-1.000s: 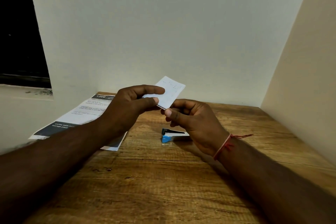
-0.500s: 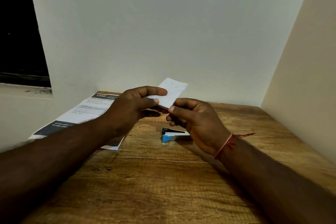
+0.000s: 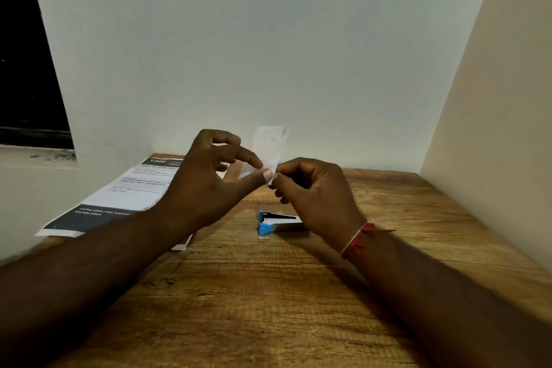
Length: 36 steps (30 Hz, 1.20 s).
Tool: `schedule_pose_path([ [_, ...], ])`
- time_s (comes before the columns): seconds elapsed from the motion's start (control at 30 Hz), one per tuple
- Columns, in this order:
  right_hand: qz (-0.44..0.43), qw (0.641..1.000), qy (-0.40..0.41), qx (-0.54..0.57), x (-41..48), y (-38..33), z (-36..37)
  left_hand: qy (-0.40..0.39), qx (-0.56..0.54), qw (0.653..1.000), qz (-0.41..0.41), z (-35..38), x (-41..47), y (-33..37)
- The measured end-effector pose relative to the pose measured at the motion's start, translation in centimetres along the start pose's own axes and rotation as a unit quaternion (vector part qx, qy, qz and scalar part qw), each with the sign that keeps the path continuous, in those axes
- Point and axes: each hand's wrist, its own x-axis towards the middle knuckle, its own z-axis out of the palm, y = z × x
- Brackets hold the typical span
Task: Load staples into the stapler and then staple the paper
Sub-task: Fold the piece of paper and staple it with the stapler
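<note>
Window: dark pane at far L, set in the wall.
Printed sheet: lay flat on the surface, back L part, near side hidden under L forearm.
L hand: was raised over the surface; thumb + forefinger tips pinched the slip's lower L edge, other fingers loosely curled above, holding nothing.
Slip: small white paper, roughly upright in the air btwn both hands, above the stapler; blurred, print unreadable.
Stapler: blue/white w/ black top, lay on the surface below the hands, apart from both; blue end to the L, R end hidden behind R hand.
R hand: fingers curled in, thumb + forefinger pinched the slip's bottom edge, right beside the L thumb tip.
Thread: red/pale band round R wrist.
</note>
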Motion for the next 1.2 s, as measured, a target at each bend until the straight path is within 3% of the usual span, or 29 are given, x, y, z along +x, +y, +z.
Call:
schedule_pose_path([
  [0.27,-0.058,0.994,0.016,-0.097,-0.2,0.3,0.5,-0.029,-0.061,0.995,-0.078,0.2,-0.3,0.8],
  [0.8,0.005,1.0,-0.015,-0.019,-0.1,0.1,0.8,-0.068,-0.153,0.977,-0.135,0.2,0.0,0.1],
  [0.97,0.054,0.998,-0.022,0.033,-0.2,-0.1,0.8,-0.079,-0.098,0.984,-0.126,0.3,0.1,-0.2],
  [1.2,0.064,0.997,-0.023,0.022,-0.3,-0.2,0.8,-0.071,-0.071,0.991,-0.093,0.5,-0.3,0.2],
])
